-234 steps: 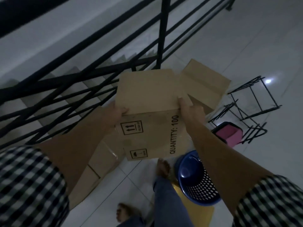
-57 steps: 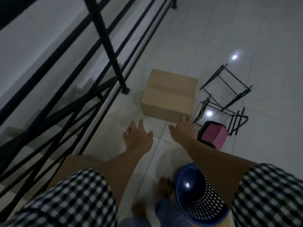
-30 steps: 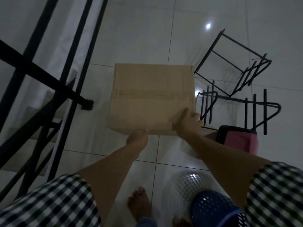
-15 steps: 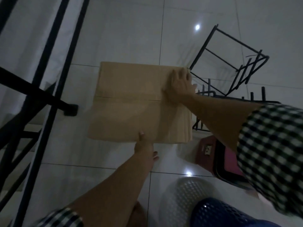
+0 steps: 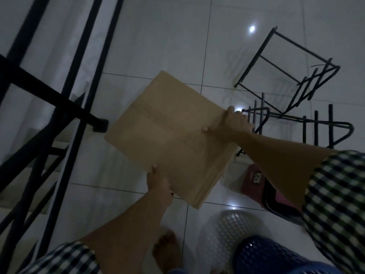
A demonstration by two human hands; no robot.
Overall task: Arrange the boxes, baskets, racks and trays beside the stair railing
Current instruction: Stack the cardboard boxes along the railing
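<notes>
A brown taped cardboard box [image 5: 167, 133] is turned at an angle over the white tiled floor, near the foot of the black stair railing [image 5: 83, 107]. My left hand [image 5: 158, 180] grips its near edge. My right hand [image 5: 231, 123] grips its far right corner. Whether the box is off the floor I cannot tell. Black wire racks [image 5: 296, 91] lie on their sides to the right of the box. A pink tray or bin [image 5: 256, 180] shows under my right forearm. A blue perforated basket [image 5: 276, 256] sits at the bottom right.
A white perforated basket [image 5: 227, 230] lies just left of the blue one. My bare foot [image 5: 167, 252] stands on the tiles at the bottom. Stairs [image 5: 35, 159] drop away behind the railing on the left. Bare tiles stretch beyond the box.
The box has been rotated clockwise from square to diagonal. My right hand shifted from the box's top to its right corner. My left hand now clasps the near edge.
</notes>
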